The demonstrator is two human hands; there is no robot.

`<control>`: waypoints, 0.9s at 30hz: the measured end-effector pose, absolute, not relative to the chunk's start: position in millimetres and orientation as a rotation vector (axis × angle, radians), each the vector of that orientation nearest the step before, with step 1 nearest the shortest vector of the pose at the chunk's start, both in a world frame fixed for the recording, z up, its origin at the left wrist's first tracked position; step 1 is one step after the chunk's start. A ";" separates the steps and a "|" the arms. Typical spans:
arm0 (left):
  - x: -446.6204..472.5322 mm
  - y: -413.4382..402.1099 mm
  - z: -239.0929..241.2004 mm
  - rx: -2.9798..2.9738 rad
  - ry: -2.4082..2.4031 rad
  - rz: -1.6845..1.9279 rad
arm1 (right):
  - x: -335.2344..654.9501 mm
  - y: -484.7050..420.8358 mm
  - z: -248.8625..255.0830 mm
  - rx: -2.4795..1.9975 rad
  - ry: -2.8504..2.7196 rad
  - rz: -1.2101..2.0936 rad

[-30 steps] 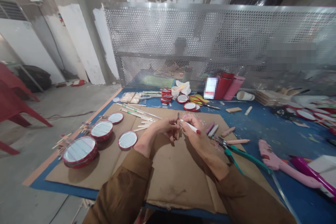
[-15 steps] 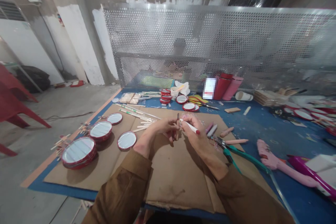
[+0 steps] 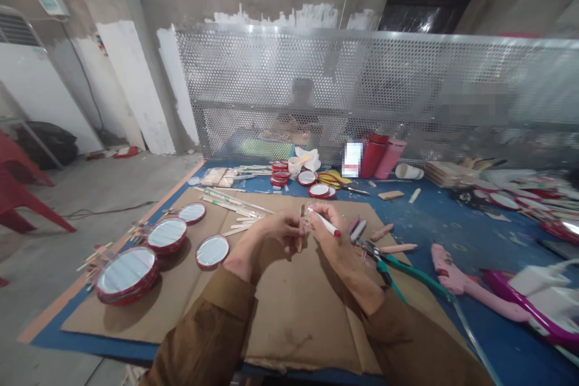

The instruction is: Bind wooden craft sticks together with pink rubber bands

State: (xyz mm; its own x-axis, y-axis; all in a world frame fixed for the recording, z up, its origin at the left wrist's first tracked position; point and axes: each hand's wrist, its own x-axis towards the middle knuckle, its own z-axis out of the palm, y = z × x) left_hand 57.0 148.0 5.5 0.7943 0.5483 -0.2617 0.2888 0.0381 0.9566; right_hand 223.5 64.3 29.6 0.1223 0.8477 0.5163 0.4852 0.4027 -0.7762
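Observation:
Over the brown cardboard, my left hand is closed on a thin wooden craft stick, held nearly upright. The stick's upper end looks dark. In my right hand is a white marker pen with a red end pointing toward me, its other end close to the stick. The contact between pen and stick is too small to make out. Round red-rimmed discs with pale tops lie left of my left hand. Pliers with green handles and several crayon-like sticks lie right of my right hand.
Stacked red-rimmed discs with sticks stand at the left. More craft sticks lie behind my left hand. A pink glue gun and a purple power strip are at right. Red bottles and a perforated metal screen stand behind.
The view has tilted up a little and turned slightly right, so the table things sit lower and further left. Both hands keep hold of the stick and the marker pen.

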 end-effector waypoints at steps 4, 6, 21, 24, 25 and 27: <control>57.3 148.6 4.6 1.537 0.708 0.216 | 223.2 58.7 35.1 -1.235 -1.538 0.417; 57.6 149.8 2.3 1.501 0.685 0.229 | 223.3 62.7 31.9 -1.243 -1.517 0.449; 59.9 150.7 -4.6 1.568 0.758 0.306 | 222.9 81.8 11.1 -1.183 -1.411 0.523; 58.7 148.9 -2.6 1.590 0.748 0.301 | 220.5 81.6 13.9 -1.175 -1.421 0.538; 58.4 148.6 -2.3 1.596 0.749 0.302 | 219.9 80.6 16.0 -1.171 -1.426 0.546; 58.1 148.3 -2.5 1.608 0.761 0.312 | 219.5 77.0 21.4 -1.169 -1.432 0.544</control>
State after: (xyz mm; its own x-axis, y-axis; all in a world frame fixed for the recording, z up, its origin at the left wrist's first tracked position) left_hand 58.1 148.3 -2.5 0.7440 0.6309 -0.2199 0.2945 -0.0142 0.9556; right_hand 219.5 77.0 21.4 0.1477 0.8726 0.4655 0.3438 0.3960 -0.8515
